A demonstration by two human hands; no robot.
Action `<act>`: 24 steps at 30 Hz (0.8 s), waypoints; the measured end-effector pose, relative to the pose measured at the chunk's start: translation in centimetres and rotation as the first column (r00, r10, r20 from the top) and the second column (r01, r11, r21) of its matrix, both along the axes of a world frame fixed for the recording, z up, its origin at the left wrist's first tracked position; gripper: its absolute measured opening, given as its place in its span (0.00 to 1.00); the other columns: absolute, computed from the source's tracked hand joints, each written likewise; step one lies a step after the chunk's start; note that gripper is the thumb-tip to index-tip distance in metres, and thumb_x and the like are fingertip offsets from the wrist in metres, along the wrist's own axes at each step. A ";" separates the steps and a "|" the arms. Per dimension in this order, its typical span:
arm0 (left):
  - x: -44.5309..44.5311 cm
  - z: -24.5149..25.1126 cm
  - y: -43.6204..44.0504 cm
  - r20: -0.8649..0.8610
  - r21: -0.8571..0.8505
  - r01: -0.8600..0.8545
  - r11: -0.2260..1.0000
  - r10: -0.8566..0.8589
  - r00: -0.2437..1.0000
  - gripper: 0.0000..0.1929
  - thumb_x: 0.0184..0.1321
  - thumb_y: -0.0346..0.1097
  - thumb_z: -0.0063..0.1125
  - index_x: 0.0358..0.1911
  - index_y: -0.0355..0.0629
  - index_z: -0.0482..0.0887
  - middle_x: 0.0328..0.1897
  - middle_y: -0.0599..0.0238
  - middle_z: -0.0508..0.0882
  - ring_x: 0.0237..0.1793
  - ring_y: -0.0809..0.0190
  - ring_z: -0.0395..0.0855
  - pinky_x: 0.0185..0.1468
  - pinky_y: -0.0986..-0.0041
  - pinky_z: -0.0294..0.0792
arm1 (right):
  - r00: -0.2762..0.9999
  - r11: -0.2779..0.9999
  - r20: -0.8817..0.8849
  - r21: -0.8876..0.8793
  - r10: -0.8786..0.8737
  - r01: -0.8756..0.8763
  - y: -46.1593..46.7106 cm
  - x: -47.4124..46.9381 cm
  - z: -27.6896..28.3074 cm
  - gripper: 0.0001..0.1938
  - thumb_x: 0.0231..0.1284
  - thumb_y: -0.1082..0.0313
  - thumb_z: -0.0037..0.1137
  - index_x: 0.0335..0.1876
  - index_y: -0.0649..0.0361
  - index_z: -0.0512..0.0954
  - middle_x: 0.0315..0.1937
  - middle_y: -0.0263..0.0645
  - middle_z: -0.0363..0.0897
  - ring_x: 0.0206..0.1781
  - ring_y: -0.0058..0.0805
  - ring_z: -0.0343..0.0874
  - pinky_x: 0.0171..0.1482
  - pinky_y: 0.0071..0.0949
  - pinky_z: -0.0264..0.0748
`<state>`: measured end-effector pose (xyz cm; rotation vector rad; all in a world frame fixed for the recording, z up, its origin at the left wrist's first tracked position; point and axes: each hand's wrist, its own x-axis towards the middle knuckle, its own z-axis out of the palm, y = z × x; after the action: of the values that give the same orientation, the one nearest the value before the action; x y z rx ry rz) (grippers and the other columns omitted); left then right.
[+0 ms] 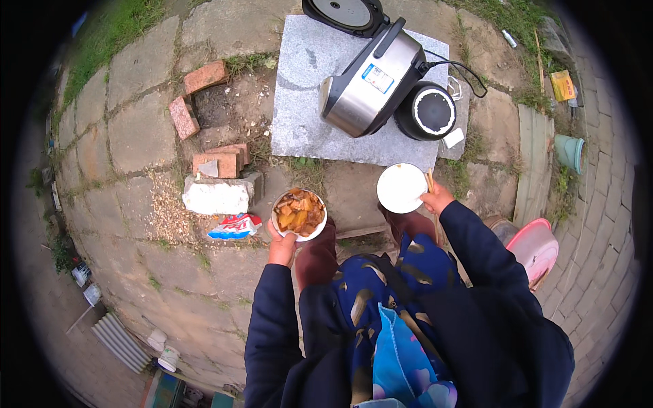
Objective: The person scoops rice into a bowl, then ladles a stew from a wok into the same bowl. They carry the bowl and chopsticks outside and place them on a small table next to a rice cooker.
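My left hand (283,248) grips the rim of a white bowl (302,237), which holds chunks of food in brown sauce (299,211). To the right, my right hand (437,199) holds a white plate or bowl (401,188) by its edge, together with a pair of chopsticks (431,179). Nothing but a small mark shows on its white surface. Beyond both hands, an electric cooker (365,81) with its lid raised lies tilted on a grey stone slab (301,122). A dark round pot (425,110) rests against its right side, base up.
Bricks (218,162) and a white-topped block (216,196) lie left of the slab, with a crumpled plastic packet (235,226) nearby. A black cord (467,69) runs from the cooker. At right are a pink basin (535,250), a board (532,163) and a green bucket (569,153).
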<state>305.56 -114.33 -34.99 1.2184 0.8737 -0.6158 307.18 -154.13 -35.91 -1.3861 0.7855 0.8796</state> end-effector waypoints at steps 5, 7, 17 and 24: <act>0.5 -7.2 -1.9 0.015 -0.028 0.064 0.998 -0.064 0.998 0.36 0.46 0.18 0.39 0.60 0.57 0.44 0.57 0.57 0.61 0.52 0.52 0.69 0.44 0.59 0.73 | 0.992 0.998 -0.106 -0.002 -0.062 0.062 1.1 -1.1 -5.6 0.24 0.50 0.76 0.46 0.56 0.52 0.61 0.19 0.29 0.63 0.14 0.14 0.58 0.15 0.15 0.52; 1.1 -9.2 -2.5 0.010 -0.027 0.052 0.998 -0.052 0.999 0.36 0.46 0.19 0.39 0.60 0.57 0.44 0.57 0.58 0.62 0.52 0.52 0.70 0.44 0.59 0.73 | 0.986 0.986 -0.110 0.098 -0.124 0.135 1.4 -1.2 -7.8 0.24 0.50 0.77 0.45 0.56 0.51 0.61 0.19 0.28 0.63 0.14 0.14 0.58 0.15 0.15 0.52; 5.0 -17.2 -4.1 0.092 -0.024 0.085 0.996 -0.082 0.992 0.34 0.49 0.21 0.37 0.60 0.57 0.45 0.57 0.61 0.62 0.54 0.57 0.68 0.47 0.63 0.70 | 0.974 0.965 -0.101 0.148 -0.201 0.215 1.4 0.9 -14.4 0.21 0.52 0.78 0.44 0.54 0.54 0.61 0.20 0.27 0.61 0.13 0.12 0.55 0.15 0.14 0.50; 6.9 -18.3 -5.4 0.145 -0.070 0.013 0.997 -0.003 0.989 0.32 0.49 0.21 0.37 0.59 0.53 0.46 0.57 0.59 0.63 0.53 0.56 0.71 0.47 0.65 0.72 | 0.907 0.891 -0.039 0.175 -0.418 0.418 2.0 0.7 -17.0 0.14 0.52 0.78 0.44 0.45 0.57 0.64 0.21 0.29 0.62 0.13 0.12 0.54 0.14 0.14 0.48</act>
<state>312.44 -119.76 -53.27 1.1875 0.7200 -0.5526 307.88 -152.14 -52.89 -1.0034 0.9377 0.5932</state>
